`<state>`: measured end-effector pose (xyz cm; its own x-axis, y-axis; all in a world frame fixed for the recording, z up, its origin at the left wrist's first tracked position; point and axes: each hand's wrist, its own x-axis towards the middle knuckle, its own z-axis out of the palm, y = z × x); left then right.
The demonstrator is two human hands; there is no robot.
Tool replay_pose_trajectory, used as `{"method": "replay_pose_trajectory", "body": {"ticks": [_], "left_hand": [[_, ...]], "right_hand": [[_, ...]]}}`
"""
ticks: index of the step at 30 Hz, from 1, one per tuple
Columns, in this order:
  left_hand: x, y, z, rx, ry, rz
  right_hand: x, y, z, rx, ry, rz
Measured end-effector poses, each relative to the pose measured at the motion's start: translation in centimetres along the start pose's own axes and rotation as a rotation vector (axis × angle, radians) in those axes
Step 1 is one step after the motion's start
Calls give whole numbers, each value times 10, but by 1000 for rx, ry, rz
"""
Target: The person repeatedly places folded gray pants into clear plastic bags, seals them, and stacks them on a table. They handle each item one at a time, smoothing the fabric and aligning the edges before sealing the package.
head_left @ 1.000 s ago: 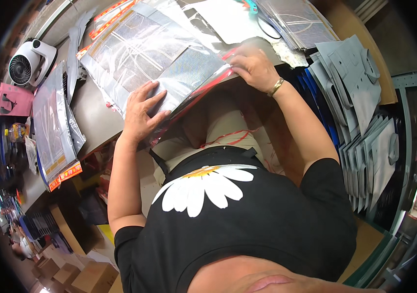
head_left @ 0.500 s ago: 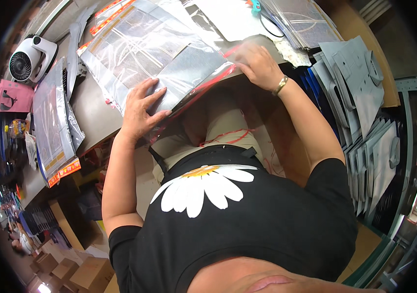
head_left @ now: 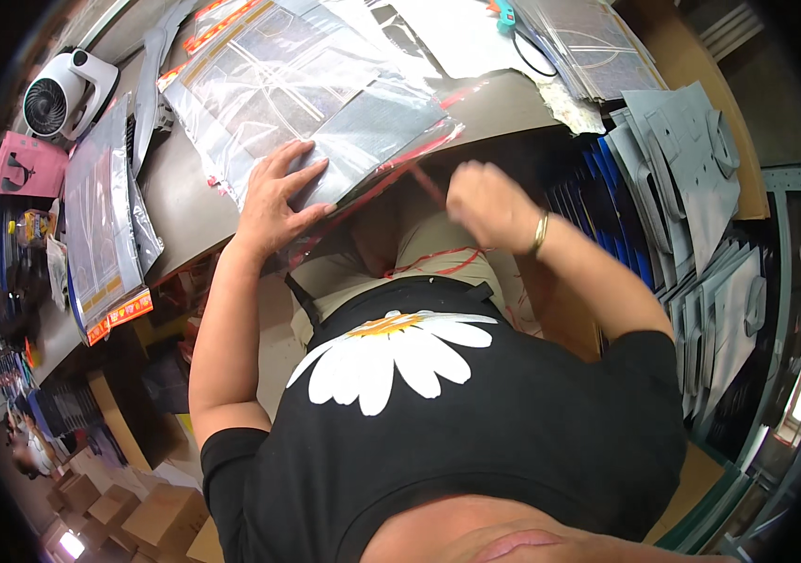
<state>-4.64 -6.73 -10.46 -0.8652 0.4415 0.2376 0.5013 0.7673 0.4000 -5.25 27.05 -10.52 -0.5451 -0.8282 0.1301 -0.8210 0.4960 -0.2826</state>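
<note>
My left hand (head_left: pixel 280 199) lies with fingers spread on the near corner of a flat grey sheet-like piece in clear plastic (head_left: pixel 325 117), which rests at the table's front edge. Off that edge, my right hand (head_left: pixel 492 206) is closed, with a bracelet at its wrist. A thin red strip (head_left: pixel 428 186), blurred by motion, runs from the plastic's edge into its fingers. More red film (head_left: pixel 419 148) shows along the near edge of the plastic. Loose red strips (head_left: pixel 447 261) lie across my lap.
A white fan (head_left: pixel 58 103) and a pink bag (head_left: pixel 30 164) stand at the left, beside another plastic-covered stack (head_left: pixel 100 206). Grey folded bags (head_left: pixel 677 159) fill the right side. A teal-handled tool (head_left: pixel 505 14) lies at the back. Cardboard boxes (head_left: pixel 161 516) sit at the lower left.
My right hand has come away from the plastic's right corner, down toward me and off the table edge, drawing the red strip. My left hand stays on the plastic.
</note>
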Motion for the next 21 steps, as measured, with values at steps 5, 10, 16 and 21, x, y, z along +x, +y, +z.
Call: {"method": "replay_pose_trajectory", "body": {"ticks": [5,10,16,21], "left_hand": [[-2,-8,3,10,8,41],[-19,-9,-9,-80,155,27],[-100,5,-11,357,7,-35],[-98,20,16,238,368,67]], "right_hand": [[-62,-37,68,276,-142,125],[-128,31,102,-123,-727,445],[-130,42,96,-170,-260,490],[-32,-21,43,262,-154,636]]}}
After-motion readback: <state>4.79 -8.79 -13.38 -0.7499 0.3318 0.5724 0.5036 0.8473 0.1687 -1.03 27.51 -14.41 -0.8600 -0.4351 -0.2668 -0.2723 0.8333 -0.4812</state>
